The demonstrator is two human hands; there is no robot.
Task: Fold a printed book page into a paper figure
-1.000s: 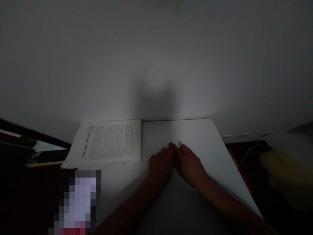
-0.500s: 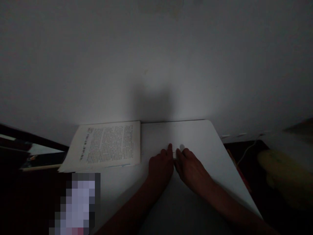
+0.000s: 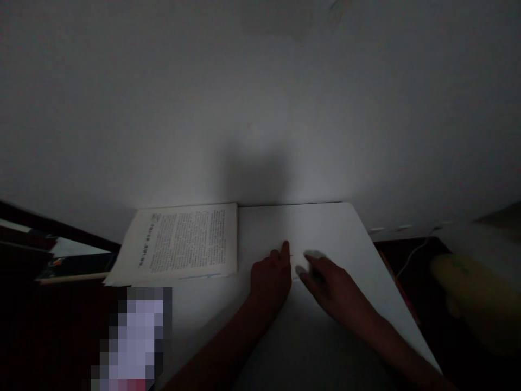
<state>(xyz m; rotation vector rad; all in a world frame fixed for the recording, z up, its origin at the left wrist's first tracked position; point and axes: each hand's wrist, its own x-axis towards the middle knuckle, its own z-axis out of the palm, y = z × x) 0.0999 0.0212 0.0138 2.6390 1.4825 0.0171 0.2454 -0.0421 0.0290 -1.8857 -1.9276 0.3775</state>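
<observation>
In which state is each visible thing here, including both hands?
Left hand: index finger stretched forward, other fingers bent.
Right hand: open, thumb and index finger apart.
Pale slip: between the hands, too faint to judge.
Printed pages: lying flat, text side up.
White tabletop: partly covered by the printed pages.
Pixelated object: state cannot be told.
Cable: loosely curved.
Yellow thing: too dark to judge.

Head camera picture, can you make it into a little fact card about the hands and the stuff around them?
Left hand: over the white table, one finger stretched toward the wall
Right hand: beside it, thumb and forefinger apart
Between them: a small dark mark, too dim to name
Printed pages: on the table, left of both hands
Yellow thing: right of the table, blurry
Light: dim, with a shadow on the wall
</observation>
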